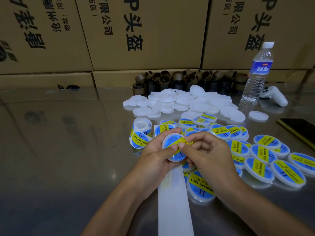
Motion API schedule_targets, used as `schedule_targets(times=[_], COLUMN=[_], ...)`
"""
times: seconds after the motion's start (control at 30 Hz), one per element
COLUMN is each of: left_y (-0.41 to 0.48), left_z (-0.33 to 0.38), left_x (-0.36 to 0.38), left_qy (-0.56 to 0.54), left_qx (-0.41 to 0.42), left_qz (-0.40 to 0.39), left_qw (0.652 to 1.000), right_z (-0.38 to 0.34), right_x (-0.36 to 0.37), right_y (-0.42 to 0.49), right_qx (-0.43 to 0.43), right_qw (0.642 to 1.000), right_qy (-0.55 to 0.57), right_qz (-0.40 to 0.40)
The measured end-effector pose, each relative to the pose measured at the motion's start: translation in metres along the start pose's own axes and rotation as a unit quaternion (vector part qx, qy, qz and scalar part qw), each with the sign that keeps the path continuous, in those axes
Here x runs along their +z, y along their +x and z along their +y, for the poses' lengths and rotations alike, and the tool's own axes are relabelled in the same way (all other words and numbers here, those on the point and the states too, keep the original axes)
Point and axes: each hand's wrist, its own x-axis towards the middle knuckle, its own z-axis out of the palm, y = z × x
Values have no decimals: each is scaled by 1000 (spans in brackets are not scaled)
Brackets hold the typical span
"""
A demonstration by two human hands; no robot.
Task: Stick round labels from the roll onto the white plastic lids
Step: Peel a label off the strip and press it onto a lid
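Cardboard cartons [150, 31] wall off the back of a shiny steel bench [59, 150]. Just below centre, the left hand [153, 155] cradles one white lid [168, 138], fingers curled round its rim at 9 o'clock and thumb on top. The right hand [209, 155] has its grip closed on the same lid from 3 o'clock, thumb flat on the blue-and-yellow label [178, 155].

To do this well, I would rub from the label's middle outward so no bubble stays, keeping it centred inside the rim.

The roll [140, 132] stands at 10 o'clock of the hands, plain lids [179, 101] heap at 12, and labelled lids [262, 150] spread at 3.

Both thumbs cover the label's middle, so I cannot tell whether it lies fully flat. The right fingers probably pinch the far rim, but they hide it. The backing strip [175, 201] runs off the frame at 6.
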Motion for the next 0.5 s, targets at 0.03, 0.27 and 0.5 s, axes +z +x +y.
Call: schedule_targets(times=[0.03,0.27,0.5], left_y=[0,-1,-2], left_z=[-1,-1,-2], left_x=[0,-3,0], left_qy=[8,49,70], left_qx=[3,11,9], left_qz=[3,12,0], left_qw=[1000,999,998], right_z=[1,-3,-1], right_x=[0,-3,-5], right_y=[0,-1,0], right_qx=[-10,-101,-182], right_qw=[1000,984,943], right_qy=[-18,-142,-276], right_qz=[4,26,34])
